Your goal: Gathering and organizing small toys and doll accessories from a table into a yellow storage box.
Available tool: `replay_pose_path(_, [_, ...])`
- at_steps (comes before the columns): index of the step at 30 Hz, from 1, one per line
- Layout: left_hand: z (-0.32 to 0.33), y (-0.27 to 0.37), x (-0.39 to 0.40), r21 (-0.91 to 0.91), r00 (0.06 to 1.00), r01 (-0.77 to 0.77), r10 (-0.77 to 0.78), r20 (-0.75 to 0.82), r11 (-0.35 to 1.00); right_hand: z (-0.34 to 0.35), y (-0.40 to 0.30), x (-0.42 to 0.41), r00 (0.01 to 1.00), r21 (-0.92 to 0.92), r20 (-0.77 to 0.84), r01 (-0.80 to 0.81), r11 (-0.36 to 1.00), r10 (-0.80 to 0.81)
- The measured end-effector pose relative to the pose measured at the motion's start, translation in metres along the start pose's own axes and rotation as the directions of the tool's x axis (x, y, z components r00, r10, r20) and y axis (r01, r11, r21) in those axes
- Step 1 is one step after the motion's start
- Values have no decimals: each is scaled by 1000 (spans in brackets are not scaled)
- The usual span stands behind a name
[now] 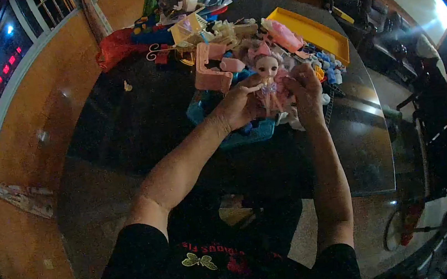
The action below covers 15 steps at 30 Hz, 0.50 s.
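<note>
A small doll [267, 69] with a pink bow and a lilac ribbon on its chest faces me, held up between both hands. My left hand [244, 101] grips it at its left side in the picture, the thumb across its chest. On the other side, the fingers of my right hand [306, 89] are closed at the doll's pink dress [282, 84]; what exactly they pinch is hidden. Under the hands is a teal plastic basket [266, 130] with toys in it. A pink plastic toy piece [211, 72] rests at its back left.
Behind the doll lies a heap of toys, with a cream toy piece [189, 28], a pink toy [281, 34] and small blue blocks [327, 66]. A yellow tray [311, 32] stands at the back right. Red mesh [120, 47] lies at the back left of the dark table [121, 122].
</note>
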<state>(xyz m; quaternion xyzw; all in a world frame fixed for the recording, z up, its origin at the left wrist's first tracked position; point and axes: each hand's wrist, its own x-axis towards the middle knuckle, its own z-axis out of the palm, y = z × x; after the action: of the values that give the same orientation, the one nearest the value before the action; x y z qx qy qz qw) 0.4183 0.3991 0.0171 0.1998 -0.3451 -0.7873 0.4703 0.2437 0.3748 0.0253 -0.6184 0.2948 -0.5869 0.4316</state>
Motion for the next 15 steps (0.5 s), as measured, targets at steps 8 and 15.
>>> replay_pose_path(8, [-2,0,0,65,977,-209,211,-35,976,3,17,-1,969,-107,-177,152,982,-170])
replay_pose_path(15, [-11,-8,11,275,930,-357,366,21,892,24,-8,-15,993,-326,101,88,941,-58])
